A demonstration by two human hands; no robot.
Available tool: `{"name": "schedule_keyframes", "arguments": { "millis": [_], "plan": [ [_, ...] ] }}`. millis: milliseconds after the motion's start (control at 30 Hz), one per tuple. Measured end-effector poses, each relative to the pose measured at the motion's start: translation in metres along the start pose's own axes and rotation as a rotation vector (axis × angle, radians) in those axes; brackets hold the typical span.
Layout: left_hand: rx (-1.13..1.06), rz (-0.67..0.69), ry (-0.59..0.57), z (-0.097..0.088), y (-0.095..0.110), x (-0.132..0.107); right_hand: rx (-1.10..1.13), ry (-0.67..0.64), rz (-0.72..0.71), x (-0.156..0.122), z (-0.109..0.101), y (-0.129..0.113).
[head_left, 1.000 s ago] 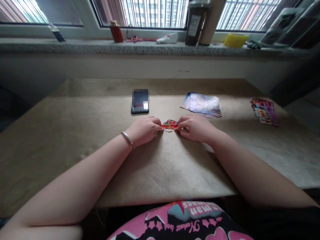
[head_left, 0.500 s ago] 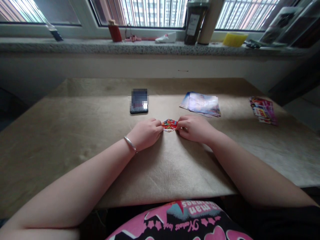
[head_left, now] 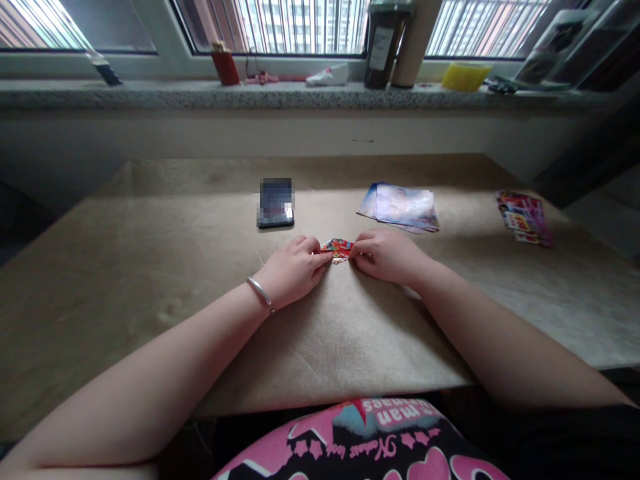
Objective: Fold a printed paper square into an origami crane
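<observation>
Fingers of the right hand [head_left: 387,257] pinch the folded paper [head_left: 342,247] at its right end; those of the left hand [head_left: 293,270] press its left end, grip unconfirmed from here. Paper lies well in from the near edge of the surface [head_left: 350,347]. Apparent step: creasing. Next move calls for even pressure.
</observation>
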State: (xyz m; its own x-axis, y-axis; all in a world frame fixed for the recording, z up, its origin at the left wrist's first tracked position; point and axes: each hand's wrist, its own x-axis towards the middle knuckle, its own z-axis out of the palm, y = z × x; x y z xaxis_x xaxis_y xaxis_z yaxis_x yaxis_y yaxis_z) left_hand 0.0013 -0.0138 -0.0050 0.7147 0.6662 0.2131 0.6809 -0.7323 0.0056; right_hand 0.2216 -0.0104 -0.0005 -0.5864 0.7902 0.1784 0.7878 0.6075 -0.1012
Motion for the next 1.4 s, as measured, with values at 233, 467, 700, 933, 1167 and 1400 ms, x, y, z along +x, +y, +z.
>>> {"name": "schedule_keyframes", "arguments": {
  "millis": [233, 467, 700, 933, 1167, 1400],
  "plan": [
    [0.025, 0.037, 0.032, 0.002, 0.002, 0.0, -0.03, 0.123, 0.101, 0.001, 0.005, 0.0],
    [0.019, 0.09, 0.044, 0.002, -0.006, -0.003, 0.034, 0.113, 0.035, 0.004, 0.01, 0.003],
    [-0.027, 0.01, 0.08, 0.003, -0.011, -0.003, 0.139, 0.096, -0.144, 0.002, 0.006, -0.003],
    [-0.08, -0.013, 0.053, 0.006, -0.014, -0.001, 0.165, 0.137, -0.148, 0.004, 0.012, -0.005],
    [-0.164, 0.032, 0.05, 0.007, -0.016, 0.001, 0.042, 0.149, -0.205, 0.007, 0.014, 0.006],
    [-0.195, 0.029, 0.048, 0.008, -0.016, 0.001, 0.12, 0.132, -0.203, 0.01, 0.02, 0.007]
  ]
}}
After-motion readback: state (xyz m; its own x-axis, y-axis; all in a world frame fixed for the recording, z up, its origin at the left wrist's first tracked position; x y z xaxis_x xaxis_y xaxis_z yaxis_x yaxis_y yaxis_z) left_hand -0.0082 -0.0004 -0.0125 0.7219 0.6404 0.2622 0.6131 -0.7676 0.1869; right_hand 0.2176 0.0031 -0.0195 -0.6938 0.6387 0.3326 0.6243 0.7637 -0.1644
